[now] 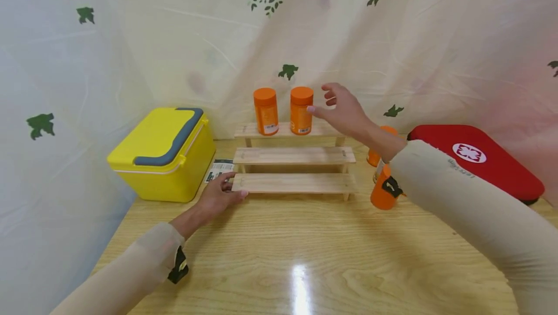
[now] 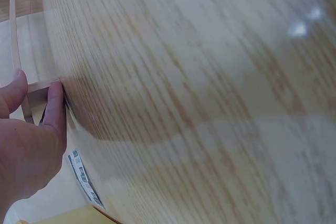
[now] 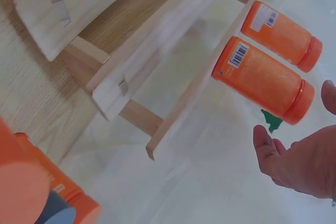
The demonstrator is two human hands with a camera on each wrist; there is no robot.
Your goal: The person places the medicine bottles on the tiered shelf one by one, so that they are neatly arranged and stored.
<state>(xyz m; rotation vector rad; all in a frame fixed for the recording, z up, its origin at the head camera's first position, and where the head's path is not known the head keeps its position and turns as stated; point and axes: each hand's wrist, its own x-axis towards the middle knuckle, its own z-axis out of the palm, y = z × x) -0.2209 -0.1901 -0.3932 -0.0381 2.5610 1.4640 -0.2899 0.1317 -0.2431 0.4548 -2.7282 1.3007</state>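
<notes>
A three-step wooden rack [image 1: 294,156] stands on the table. My left hand [image 1: 220,193] holds the left end of its lowest step, thumb in front and fingers round the side; the left wrist view shows this hand [image 2: 31,140] pinching the wooden end. On the top step stand two orange jars with orange lids, a left jar [image 1: 266,112] and a right jar [image 1: 301,111]. Just right of the right jar, my right hand [image 1: 344,111] is raised with its fingers loosely bent and nothing in them. A gap shows between this hand [image 3: 302,158] and the right jar [image 3: 262,80] in the right wrist view.
A yellow cooler box [image 1: 159,155] stands left of the rack, with a printed card [image 1: 219,168] between. On the right are more orange jars [image 1: 383,195], partly behind my right forearm, and a red case [image 1: 475,160] with a white emblem. A pale curtain hangs behind.
</notes>
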